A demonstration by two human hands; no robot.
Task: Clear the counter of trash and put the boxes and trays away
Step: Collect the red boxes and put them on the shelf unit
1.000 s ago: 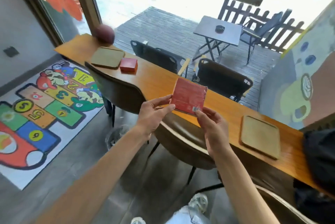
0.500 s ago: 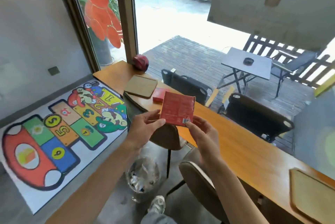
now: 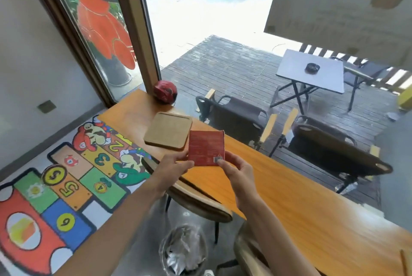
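Red box (image 3: pixel 206 148) held up in the air over the near edge of the counter (image 3: pixel 301 197), flat face and barcode toward the person, both hands on it: left hand (image 3: pixel 172 167) pinches its lower left corner, thumb and fingers curled on the edge; right hand (image 3: pixel 237 172) pinches the lower right corner by the barcode. A second ago the view faced the middle of the counter with a second tray on the right; now it has swung left toward the window end, and the box has come along, grip unchanged. A bin (image 3: pixel 184 251) with crumpled waste now shows on the floor below the hands, so my guess is the box goes either in there or toward a put-away spot, can't tell which. Wooden tray (image 3: pixel 168 129) lies flat just beyond the box, red ball-shaped thing (image 3: pixel 165 92) sits at the window corner. The smaller red box seen earlier is now hidden behind the held one. Chair back (image 3: pixel 196 199) sits right under the hands, between them and the bin; open floor lies to the left over the hopscotch mat (image 3: pixel 55 186).
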